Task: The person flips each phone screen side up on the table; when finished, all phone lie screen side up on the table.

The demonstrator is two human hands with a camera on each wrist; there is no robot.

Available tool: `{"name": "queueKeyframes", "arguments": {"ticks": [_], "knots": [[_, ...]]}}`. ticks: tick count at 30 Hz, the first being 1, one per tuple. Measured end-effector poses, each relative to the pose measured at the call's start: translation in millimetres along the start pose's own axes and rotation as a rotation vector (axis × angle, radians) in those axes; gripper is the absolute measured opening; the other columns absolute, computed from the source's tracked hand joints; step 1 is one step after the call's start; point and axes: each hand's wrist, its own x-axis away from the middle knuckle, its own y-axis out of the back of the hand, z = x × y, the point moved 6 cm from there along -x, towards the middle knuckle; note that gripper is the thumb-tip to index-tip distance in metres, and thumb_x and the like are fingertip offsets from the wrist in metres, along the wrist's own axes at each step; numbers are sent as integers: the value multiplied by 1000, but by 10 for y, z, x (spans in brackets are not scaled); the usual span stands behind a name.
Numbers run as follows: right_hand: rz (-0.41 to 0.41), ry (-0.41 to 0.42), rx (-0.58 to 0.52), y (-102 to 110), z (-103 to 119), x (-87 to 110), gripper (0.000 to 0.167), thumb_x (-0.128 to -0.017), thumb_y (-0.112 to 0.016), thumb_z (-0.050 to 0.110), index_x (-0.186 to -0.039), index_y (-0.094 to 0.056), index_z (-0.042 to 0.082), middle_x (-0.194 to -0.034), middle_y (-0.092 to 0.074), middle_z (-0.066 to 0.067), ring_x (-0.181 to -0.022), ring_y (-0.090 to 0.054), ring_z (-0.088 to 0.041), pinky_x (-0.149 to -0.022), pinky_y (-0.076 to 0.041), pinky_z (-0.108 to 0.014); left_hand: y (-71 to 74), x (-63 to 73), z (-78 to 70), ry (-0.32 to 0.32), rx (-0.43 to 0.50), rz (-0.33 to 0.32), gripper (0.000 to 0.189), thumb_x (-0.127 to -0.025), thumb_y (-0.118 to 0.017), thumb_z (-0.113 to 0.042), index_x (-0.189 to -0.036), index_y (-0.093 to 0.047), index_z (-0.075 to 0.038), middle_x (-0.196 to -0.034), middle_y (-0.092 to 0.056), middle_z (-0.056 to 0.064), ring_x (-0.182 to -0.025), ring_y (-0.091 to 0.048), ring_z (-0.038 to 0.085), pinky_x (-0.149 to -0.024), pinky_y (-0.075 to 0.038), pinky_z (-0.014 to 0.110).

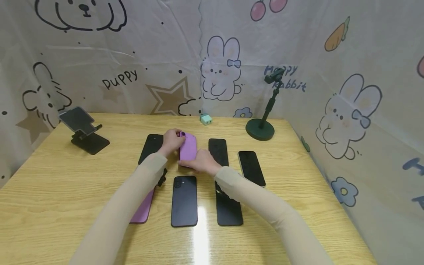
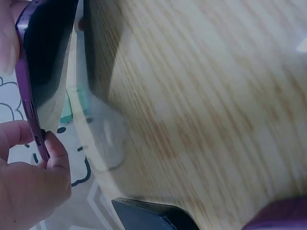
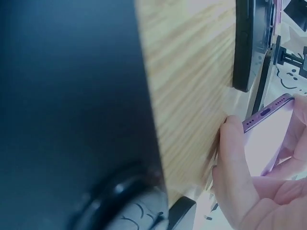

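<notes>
Over the worktop [image 1: 59, 184], the left hand [image 1: 170, 141] and right hand [image 1: 203, 162] are pinching a purple phone [image 1: 188, 148], its handling apparently unfinished, while a navy phone [image 1: 184, 204] (back facing up) is lying nearer, unheld.

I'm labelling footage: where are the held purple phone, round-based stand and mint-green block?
Held purple phone [image 1: 189, 148], head view: middle of its back.
Round-based stand [image 1: 269, 106], head view: its dark pole.
Mint-green block [image 1: 206, 119], head view: its pale body.

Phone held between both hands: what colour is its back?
Light purple; the phone shows its back best in the head view.
</notes>
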Motion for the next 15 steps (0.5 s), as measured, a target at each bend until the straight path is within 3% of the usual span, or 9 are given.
{"name": "queueKeyframes", "arguments": {"ticks": [5,11,13,15], "knots": [[-11,-26,-2,11,-10,-12,49,-78,-72,53,-86,-59,6,-67,-63,-5,-51,-59,-13,-49,-47,-26,-11,-25,20,25,34,16,49,-90,-51,-9,-133,-46,12,-124,-58,28,-110,-57,33,-96,-48,40],[-27,-83,-25,32,-55,-7,50,-74,-75,52,-82,-61,5,-67,-66,-6,-51,-61,-14,-49,-48,-26,-79,-51,93,85,102,139,51,-96,-44,-13,-142,-37,9,-141,-45,26,-127,-47,33,-106,-41,39],[-21,-89,-39,36,-65,-3,49,-75,-74,52,-81,-62,5,-68,-66,-7,-52,-62,-14,-49,-50,-26,-100,-50,111,101,153,180,49,-100,-40,-17,-144,-35,6,-141,-46,23,-119,-51,30,-100,-44,35],[-12,-88,-53,43,-70,2,49,-76,-73,52,-80,-61,4,-69,-66,-8,-53,-64,-15,-50,-52,-27,-118,-45,131,124,231,211,49,-104,-36,-21,-146,-34,3,-129,-52,21,-97,-56,23,-84,-47,28]]}}
